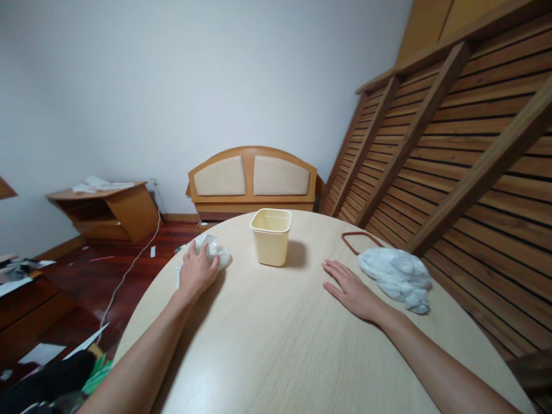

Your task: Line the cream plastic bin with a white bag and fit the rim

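Observation:
My left hand (197,269) rests on a crumpled white plastic bag (215,253) near the left edge of the round pale wooden table (276,345), fingers curled over it. My right hand (351,289) lies flat on the tabletop, fingers stretched out, holding nothing. A small cream plastic bin (271,236) stands upright and looks empty between the two hands, farther back. To the right of my right hand lies a bundle of white plastic bags (399,277), and a brown ring (356,240) lies behind it.
A slatted wooden bed frame (452,144) leans against the wall on the right. A padded headboard (252,181) stands on the floor behind the table. A low wooden cabinet (110,210), a white cable (129,267) and scattered papers are on the dark floor at left.

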A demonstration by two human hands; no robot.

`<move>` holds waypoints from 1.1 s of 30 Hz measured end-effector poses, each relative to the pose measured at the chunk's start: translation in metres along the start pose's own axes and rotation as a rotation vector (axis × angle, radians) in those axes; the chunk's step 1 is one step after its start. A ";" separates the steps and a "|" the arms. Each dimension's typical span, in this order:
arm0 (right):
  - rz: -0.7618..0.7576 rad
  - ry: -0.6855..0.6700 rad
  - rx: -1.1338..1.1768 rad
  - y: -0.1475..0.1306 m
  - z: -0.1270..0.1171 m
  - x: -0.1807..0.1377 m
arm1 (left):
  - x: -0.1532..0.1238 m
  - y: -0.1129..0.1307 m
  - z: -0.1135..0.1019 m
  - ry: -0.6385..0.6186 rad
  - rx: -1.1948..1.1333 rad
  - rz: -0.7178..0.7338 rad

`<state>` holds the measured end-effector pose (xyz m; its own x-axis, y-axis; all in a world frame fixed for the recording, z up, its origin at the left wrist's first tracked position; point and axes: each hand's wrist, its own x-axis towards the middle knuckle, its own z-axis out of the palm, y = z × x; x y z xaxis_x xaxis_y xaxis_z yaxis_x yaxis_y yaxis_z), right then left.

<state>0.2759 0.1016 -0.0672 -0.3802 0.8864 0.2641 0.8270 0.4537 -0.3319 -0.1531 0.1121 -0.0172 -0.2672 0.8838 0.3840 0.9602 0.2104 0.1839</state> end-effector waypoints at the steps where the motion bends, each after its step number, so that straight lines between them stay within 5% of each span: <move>1: 0.000 -0.003 0.004 0.000 0.000 0.000 | -0.002 0.004 -0.002 -0.025 0.012 0.006; 11: 0.020 -0.066 -0.008 0.005 0.001 0.003 | -0.037 0.057 -0.027 -0.302 0.116 0.223; 19: -0.009 -0.037 -0.019 0.000 -0.004 0.002 | -0.073 0.093 -0.036 -0.352 -0.136 0.424; 27: -0.029 0.037 0.162 -0.067 -0.033 -0.003 | -0.095 0.108 -0.025 -0.333 -0.458 0.507; 33: -0.025 0.049 0.360 -0.099 -0.029 -0.008 | -0.101 0.110 -0.017 -0.285 -0.687 0.628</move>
<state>0.2094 0.0467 -0.0106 -0.3709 0.8731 0.3164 0.6157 0.4862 -0.6201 -0.0218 0.0390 -0.0206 0.3936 0.8391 0.3754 0.6401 -0.5433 0.5432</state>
